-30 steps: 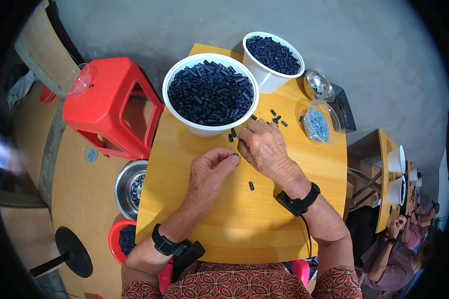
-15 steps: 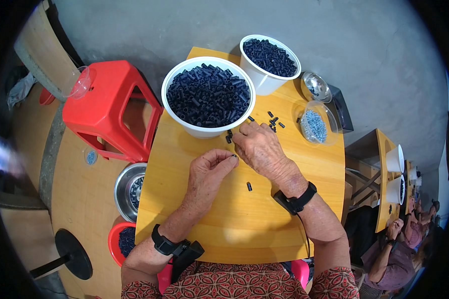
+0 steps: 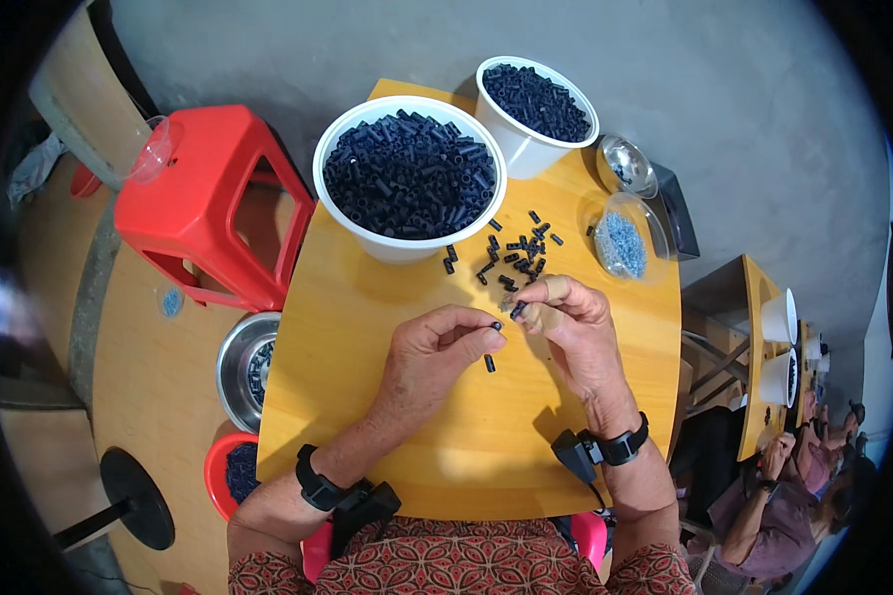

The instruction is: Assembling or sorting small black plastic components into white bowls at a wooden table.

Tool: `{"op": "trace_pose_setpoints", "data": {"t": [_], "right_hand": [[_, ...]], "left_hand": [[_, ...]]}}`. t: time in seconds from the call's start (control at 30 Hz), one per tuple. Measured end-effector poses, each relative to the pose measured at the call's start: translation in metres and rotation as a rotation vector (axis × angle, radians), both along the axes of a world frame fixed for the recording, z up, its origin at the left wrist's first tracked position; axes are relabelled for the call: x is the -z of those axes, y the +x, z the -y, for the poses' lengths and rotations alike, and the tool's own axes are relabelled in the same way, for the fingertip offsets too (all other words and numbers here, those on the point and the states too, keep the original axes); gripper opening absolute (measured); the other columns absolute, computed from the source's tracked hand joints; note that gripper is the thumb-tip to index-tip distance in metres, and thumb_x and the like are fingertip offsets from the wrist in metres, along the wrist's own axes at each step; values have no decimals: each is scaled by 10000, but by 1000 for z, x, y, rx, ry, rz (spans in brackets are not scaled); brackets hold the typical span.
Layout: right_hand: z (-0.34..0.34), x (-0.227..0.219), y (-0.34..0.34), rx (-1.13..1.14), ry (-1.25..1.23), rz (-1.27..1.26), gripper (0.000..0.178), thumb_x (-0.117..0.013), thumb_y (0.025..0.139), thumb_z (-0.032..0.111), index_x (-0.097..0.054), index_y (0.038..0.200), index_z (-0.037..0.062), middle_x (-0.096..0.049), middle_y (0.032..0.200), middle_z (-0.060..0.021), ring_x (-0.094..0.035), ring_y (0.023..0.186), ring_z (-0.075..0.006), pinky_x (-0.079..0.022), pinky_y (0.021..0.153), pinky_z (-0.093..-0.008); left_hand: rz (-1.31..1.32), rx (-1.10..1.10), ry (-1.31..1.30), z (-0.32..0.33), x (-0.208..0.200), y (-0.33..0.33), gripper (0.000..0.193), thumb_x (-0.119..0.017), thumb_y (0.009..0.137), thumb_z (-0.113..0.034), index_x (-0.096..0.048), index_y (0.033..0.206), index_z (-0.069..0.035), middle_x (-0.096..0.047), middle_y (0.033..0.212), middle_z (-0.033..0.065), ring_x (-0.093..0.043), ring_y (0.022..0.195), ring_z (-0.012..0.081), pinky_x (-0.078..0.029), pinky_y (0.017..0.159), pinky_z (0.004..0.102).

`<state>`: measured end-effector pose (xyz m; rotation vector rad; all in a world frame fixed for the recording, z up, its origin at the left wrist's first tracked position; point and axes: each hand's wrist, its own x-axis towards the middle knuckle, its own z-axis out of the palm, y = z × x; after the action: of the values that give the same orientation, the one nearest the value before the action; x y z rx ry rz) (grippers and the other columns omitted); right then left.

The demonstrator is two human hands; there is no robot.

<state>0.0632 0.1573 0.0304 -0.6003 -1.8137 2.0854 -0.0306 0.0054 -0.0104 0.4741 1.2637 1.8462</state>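
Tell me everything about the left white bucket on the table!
The bucket is round and white, with a wide rim, and looks like plastic. It stands upright without a lid, heaped with short black tubes. It rests on the yellow table, beside another white bucket. Left hand and right hand are both away from it.
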Motion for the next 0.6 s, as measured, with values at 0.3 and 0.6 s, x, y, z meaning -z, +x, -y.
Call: {"op": "trace_pose_setpoints", "data": {"t": [0.3,0.6], "right_hand": [[4,7,9,8,-15,-70,145,-624,820,-64,-662,935,15,-642,876,-9,-588,813,-69,-473,739,-210],[6,6,10,-30,37,-81,137,-619,821,-63,-646,928,20,-629,879,3,-580,818,-63,-469,737,-211]], "left_hand": [[-21,17,36,-2,1,6,151,-664,866,-79,-654,989,9,-643,823,-3,-557,750,45,-464,675,199],[4,17,51,-1,1,5,160,-666,864,-72,-642,1001,7,-636,840,-8,-555,763,43,-461,681,192]]}}
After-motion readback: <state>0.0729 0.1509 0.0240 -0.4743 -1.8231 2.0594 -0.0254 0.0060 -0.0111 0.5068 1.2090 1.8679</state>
